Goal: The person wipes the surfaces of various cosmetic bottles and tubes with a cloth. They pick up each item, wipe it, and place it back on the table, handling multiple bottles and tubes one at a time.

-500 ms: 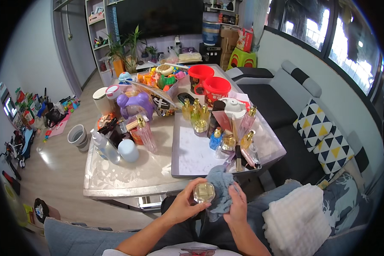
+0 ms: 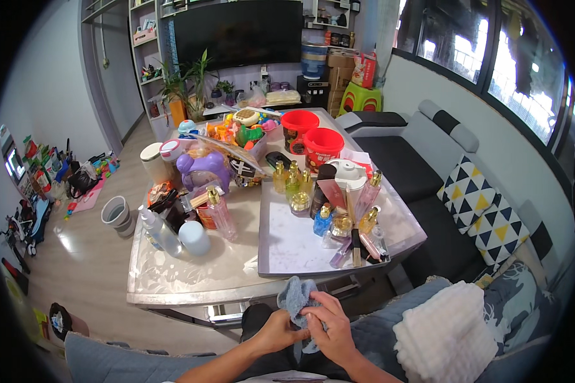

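Observation:
Just in front of the table edge, my two hands meet around a crumpled blue-grey cloth (image 2: 294,297). My left hand (image 2: 276,333) is closed low on the left, around the round glass bottle with a gold top seen earlier; cloth and fingers now cover it. My right hand (image 2: 329,324) presses the cloth from the right with bent fingers. Beyond them is a shallow grey tray (image 2: 282,247) on the table. Perfume bottles crowd its right and back parts, among them a blue bottle (image 2: 322,221), a pink bottle (image 2: 368,193) and a dark slim tube (image 2: 356,249).
Left on the table (image 2: 166,281) stand a clear spray bottle (image 2: 161,233), a pale blue jar (image 2: 194,238) and a tall pink bottle (image 2: 221,216). Farther back are a purple toy (image 2: 204,171) and two red buckets (image 2: 324,148). A white blanket (image 2: 446,330) lies on the sofa at right.
The cloth has moved left over the round bottle, which is now hidden. My right hand has come in against my left, and both hands sit slightly lower.

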